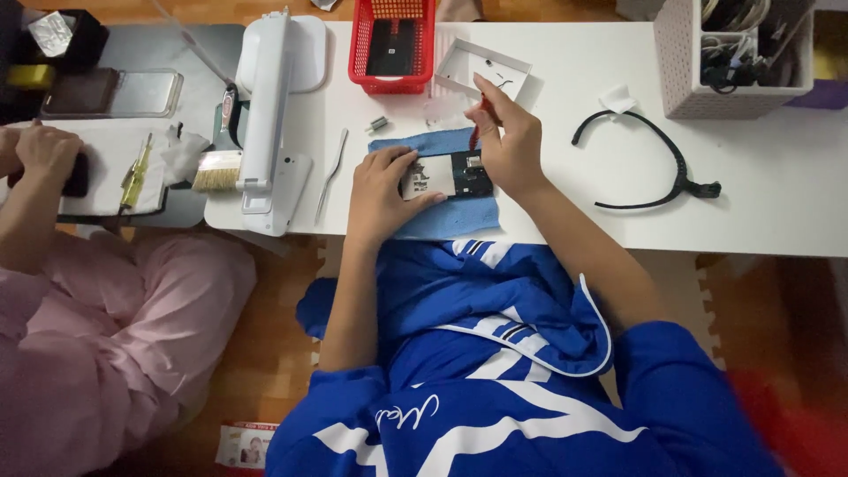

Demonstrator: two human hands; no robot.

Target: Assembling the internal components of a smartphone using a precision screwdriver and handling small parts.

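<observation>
Blue jersey [495, 371] with white stripes fills the bottom of the view, closest to the lens, and both bare forearms run up from it to the white table [777, 177]. Left hand [382, 196] is pressed flat-fingered on the opened phone [452, 175], pinning its left end; the thumb and fingertips grip the edge. Right hand [508, 141], at about two o'clock from the phone, is pinched shut around a red-handled screwdriver [478, 124], tip pointing down onto the device's upper edge. Phone sits on a blue cloth [459, 219] at the table's near edge, dead centre.

At twelve o'clock of the cloth, a red basket [393, 44] and a shallow white tray [481, 66]. At nine o'clock, slim metal tweezers [332, 177], then a white desk-lamp base [269, 115] and a bristle brush [217, 170]. Out at three o'clock lies a black curved band [658, 159]; a white perforated bin [733, 62] stands at one o'clock.

Far left, another person in pink [97, 336] has a hand [46, 152] closed over a dark object.
</observation>
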